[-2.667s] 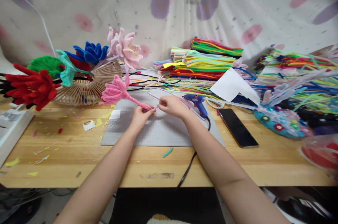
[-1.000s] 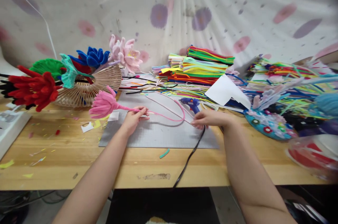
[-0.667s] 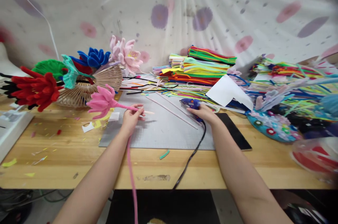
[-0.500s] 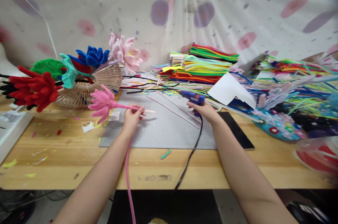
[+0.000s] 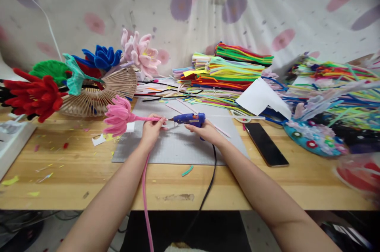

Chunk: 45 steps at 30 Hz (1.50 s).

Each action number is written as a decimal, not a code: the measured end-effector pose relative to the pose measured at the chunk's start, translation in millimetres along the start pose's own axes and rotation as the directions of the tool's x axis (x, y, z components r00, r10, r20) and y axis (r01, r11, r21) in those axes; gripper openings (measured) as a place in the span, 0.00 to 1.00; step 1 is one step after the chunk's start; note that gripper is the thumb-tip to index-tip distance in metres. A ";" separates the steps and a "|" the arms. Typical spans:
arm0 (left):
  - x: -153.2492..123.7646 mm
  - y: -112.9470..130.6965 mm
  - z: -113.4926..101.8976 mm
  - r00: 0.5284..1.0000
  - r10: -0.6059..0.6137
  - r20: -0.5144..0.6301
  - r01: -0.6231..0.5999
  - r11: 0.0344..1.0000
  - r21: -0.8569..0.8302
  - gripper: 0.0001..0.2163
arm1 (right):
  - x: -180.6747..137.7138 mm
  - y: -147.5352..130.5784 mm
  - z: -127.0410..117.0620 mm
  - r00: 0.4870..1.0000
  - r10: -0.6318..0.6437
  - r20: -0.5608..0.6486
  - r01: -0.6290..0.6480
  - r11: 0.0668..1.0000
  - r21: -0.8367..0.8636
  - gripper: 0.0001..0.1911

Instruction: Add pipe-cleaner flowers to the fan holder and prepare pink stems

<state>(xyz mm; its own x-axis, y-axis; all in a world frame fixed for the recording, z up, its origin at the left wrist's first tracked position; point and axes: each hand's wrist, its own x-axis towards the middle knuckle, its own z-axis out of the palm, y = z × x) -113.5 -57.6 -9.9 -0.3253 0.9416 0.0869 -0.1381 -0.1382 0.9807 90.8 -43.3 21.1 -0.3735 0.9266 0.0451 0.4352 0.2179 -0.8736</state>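
Note:
My left hand (image 5: 152,129) pinches the stem of a pink pipe-cleaner flower (image 5: 118,116), its petals pointing left. From that hand a long pink pipe cleaner (image 5: 144,188) hangs over the table's front edge. My right hand (image 5: 204,130) is wrapped round a blue hot glue gun (image 5: 188,119). The gun's nozzle points left and is at the stem, close to my left fingertips; whether it touches cannot be made out. A clear glue stick (image 5: 237,117) sticks out of the gun's back, and a black cord (image 5: 211,180) runs down from its handle.
A grey cutting mat (image 5: 175,153) lies under my hands. Finished flowers and a slatted fan (image 5: 118,90) stand at the left. Bundled coloured pipe cleaners (image 5: 234,72) are stacked behind. A phone (image 5: 267,144), white paper (image 5: 261,95) and a decorated blue piece (image 5: 314,139) lie to the right.
My right hand has brought the glue gun left, from above the mat's right side to the flower's stem. My left hand keeps its pinch, nearly in place.

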 end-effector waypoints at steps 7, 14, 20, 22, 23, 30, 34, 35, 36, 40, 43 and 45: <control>-0.7 1.2 2.0 1.000 -0.004 -0.002 0.004 0.999 0.032 0.15 | 1.6 4.4 4.4 0.999 -0.030 0.014 0.030 0.999 -0.029 0.21; -0.7 1.9 3.3 1.000 -0.012 -0.007 0.013 0.999 0.044 0.15 | 3.6 6.2 6.1 0.999 -0.047 0.016 0.048 0.998 -0.051 0.23; -1.0 2.0 3.4 1.000 -0.013 -0.007 0.013 0.999 0.042 0.15 | 2.4 4.3 5.3 0.999 -0.035 -0.005 0.034 0.997 -0.067 0.22; -1.0 1.9 3.2 1.000 -0.011 -0.011 0.011 0.999 0.040 0.15 | 1.5 3.2 4.3 1.000 -0.028 -0.007 0.027 0.997 -0.067 0.21; -0.9 1.8 3.1 1.000 -0.010 -0.014 0.011 0.999 0.038 0.15 | 1.1 3.1 3.9 1.000 -0.025 -0.005 0.025 0.997 -0.067 0.21; 0.0 1.6 2.3 0.999 -0.014 -0.030 0.015 0.999 0.030 0.15 | 1.1 5.3 3.6 1.000 -0.016 -0.007 0.015 0.997 -0.080 0.22; -0.2 2.8 3.4 0.999 -0.018 -0.028 0.019 0.999 0.035 0.15 | 1.8 4.7 5.6 1.000 -0.019 0.004 0.019 0.998 -0.058 0.21; -0.3 3.1 3.7 0.999 -0.020 -0.027 0.021 0.999 0.038 0.15 | 2.0 4.6 5.9 1.000 -0.020 0.006 0.020 0.998 -0.051 0.21; -0.4 3.4 4.0 0.999 -0.022 -0.027 0.023 0.999 0.041 0.14 | 2.0 4.5 6.0 1.000 -0.021 0.006 0.021 0.999 -0.049 0.22; -0.3 3.9 4.3 0.999 -0.023 -0.037 0.025 0.998 0.050 0.15 | 2.2 5.9 4.3 1.000 -0.012 -0.006 0.012 0.997 -0.074 0.23; 0.2 3.6 3.5 0.999 -0.021 -0.042 0.024 0.998 0.058 0.15 | 2.4 7.6 3.1 1.000 0.001 -0.016 -0.002 0.997 -0.078 0.23; 0.5 3.2 3.0 0.999 -0.022 -0.042 0.025 0.998 0.057 0.15 | 2.2 7.2 3.2 1.000 0.001 -0.014 -0.002 0.997 -0.071 0.22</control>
<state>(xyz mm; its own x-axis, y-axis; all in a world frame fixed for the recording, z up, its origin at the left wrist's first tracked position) -111.2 -56.7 -6.2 -0.3610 0.9308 0.0576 -0.0926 -0.0973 0.9909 90.5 -40.7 13.4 -0.3614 0.9310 0.0515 0.4928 0.2375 -0.8371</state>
